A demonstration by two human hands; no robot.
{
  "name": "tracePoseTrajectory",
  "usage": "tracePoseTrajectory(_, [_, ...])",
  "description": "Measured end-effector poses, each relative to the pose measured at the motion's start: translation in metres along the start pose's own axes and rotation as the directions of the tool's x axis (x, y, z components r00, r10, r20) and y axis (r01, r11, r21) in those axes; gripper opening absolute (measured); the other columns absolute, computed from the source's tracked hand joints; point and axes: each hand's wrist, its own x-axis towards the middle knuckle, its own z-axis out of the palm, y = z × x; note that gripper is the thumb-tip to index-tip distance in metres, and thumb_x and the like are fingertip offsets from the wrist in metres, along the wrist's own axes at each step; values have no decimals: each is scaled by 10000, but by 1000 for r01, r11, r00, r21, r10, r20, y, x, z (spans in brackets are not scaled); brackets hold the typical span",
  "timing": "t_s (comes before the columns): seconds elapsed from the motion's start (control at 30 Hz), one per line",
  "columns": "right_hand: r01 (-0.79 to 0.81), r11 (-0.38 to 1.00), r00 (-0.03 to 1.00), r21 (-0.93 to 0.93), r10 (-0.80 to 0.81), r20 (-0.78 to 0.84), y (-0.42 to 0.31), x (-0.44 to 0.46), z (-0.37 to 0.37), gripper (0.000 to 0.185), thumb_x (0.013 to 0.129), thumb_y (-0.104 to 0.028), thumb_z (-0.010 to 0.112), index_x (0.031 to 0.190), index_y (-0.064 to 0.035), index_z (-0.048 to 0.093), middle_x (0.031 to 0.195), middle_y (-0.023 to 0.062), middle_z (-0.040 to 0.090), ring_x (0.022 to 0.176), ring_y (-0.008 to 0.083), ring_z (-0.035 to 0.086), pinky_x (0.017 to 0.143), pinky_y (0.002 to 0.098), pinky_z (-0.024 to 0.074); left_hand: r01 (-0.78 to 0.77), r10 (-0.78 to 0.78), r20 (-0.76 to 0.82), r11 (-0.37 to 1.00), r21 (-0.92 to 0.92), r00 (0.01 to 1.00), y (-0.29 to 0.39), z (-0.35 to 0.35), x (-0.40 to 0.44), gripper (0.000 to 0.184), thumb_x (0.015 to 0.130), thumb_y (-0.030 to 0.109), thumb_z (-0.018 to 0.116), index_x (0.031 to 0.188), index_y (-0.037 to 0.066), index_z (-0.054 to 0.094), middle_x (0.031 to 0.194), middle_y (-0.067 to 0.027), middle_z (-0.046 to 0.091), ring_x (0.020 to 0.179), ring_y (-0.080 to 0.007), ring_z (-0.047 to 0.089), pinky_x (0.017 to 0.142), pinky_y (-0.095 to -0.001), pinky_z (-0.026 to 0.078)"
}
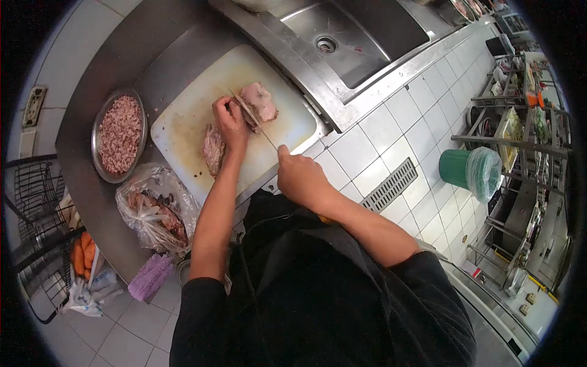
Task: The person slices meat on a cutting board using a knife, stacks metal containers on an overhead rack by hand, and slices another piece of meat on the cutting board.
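My right hand (304, 178) is closed around the handle of a knife (269, 140). The blade slants up and left across the white cutting board (183, 125), against a pale piece of cooked meat (259, 101). Just left of the blade, my left hand (231, 124) has its fingers curled down on meat that they partly cover. Another browned chunk of meat (214, 150) lies on the board beside my left wrist. Small dark crumbs and brown juice stains mark the board.
Left of the board, an oval metal tray (96, 144) holds finely diced meat. A clear plastic bag (162, 211) with meat and a purple cloth (151, 276) lie nearer me. A steel sink (361, 43) adjoins the board. Further right stand a green bin (455, 168) and shelving (513, 144).
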Motion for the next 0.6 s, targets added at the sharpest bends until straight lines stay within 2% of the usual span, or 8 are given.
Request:
tracePoseTrajectory(0.13, [22, 999, 998, 42, -19, -66, -3, 27, 8, 144, 899, -52, 479, 1012, 30, 517, 876, 299, 689, 836, 462, 704, 762, 525, 570, -16, 16, -1, 1000, 1, 1000, -3, 1, 1, 194, 987, 131, 528, 1102, -25, 544, 1081, -196, 572, 1008, -359, 569, 879, -426, 458])
tracePoseTrajectory(0.23, [25, 995, 996, 94, -17, -85, -4, 22, 9, 217, 866, -58, 503, 1056, 44, 480, 818, 313, 668, 788, 496, 677, 723, 567, 545, -19, 19, -2, 1000, 9, 1000, -2, 1, 1, 197, 982, 124, 524, 1108, -28, 541, 1093, -199, 571, 1008, -363, 567, 888, -431, 455])
tracePoseTrajectory(0.33, [2, 998, 1000, 69, -2, -11, -2, -8, -3, 222, 873, -64, 500, 1064, 46, 474, 826, 318, 667, 804, 499, 675, 734, 564, 545, -16, 16, -10, 1000, -1, 1000, -5, 2, 0, 200, 975, 119, 525, 1110, -27, 541, 1104, -199, 571, 1015, -367, 564, 897, -436, 451])
tracePoseTrajectory(0.43, [-68, 997, 996, 38, 65, 63, -3, -16, -6, 164, 877, -55, 503, 1009, 42, 513, 858, 307, 686, 831, 468, 702, 770, 544, 562, -42, 42, -9, 999, -6, 999, -11, 4, -1, 200, 969, 120, 533, 1106, -24, 544, 1098, -193, 574, 1010, -359, 568, 890, -429, 455])
tracePoseTrajectory(0.6, [-1, 994, 999, 108, 6, -51, -5, 26, 14, 170, 871, -49, 508, 1011, 46, 513, 860, 305, 685, 835, 467, 701, 769, 542, 560, 22, -22, 3, 999, -38, 1000, -8, 2, 0, 196, 966, 121, 538, 1098, -23, 549, 1081, -188, 576, 1001, -352, 568, 879, -427, 460])
